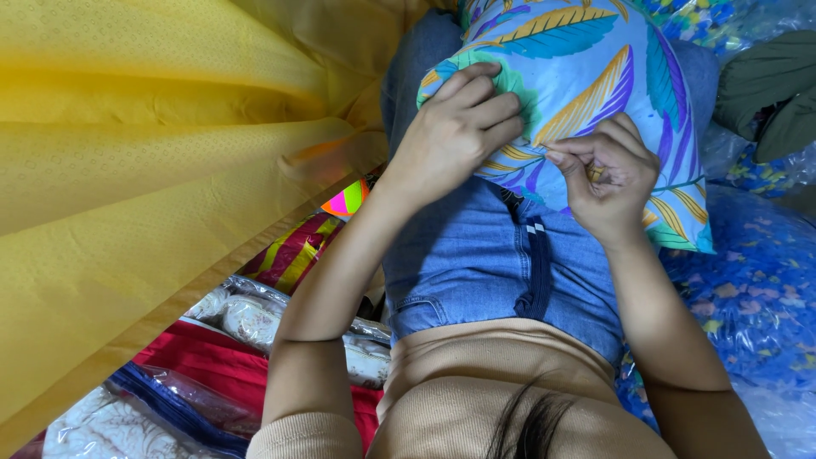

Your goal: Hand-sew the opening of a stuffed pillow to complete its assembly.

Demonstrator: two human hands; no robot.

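A stuffed pillow (578, 76) in a light-blue cover with yellow, teal and purple leaf prints rests on my lap, against my blue jeans (484, 255). My left hand (455, 132) clutches the pillow's near left corner, fingers curled over the fabric. My right hand (608, 174) pinches the cover's lower edge between thumb and fingers, close to the left hand. What lies inside the pinch is hidden.
A large yellow cloth (144, 170) fills the left side. Below it lie plastic-wrapped bedding packs (246, 319) in red, white and striped colours. A blue floral packed bundle (756, 297) sits at the right, and a dark green cloth (769, 85) at the upper right.
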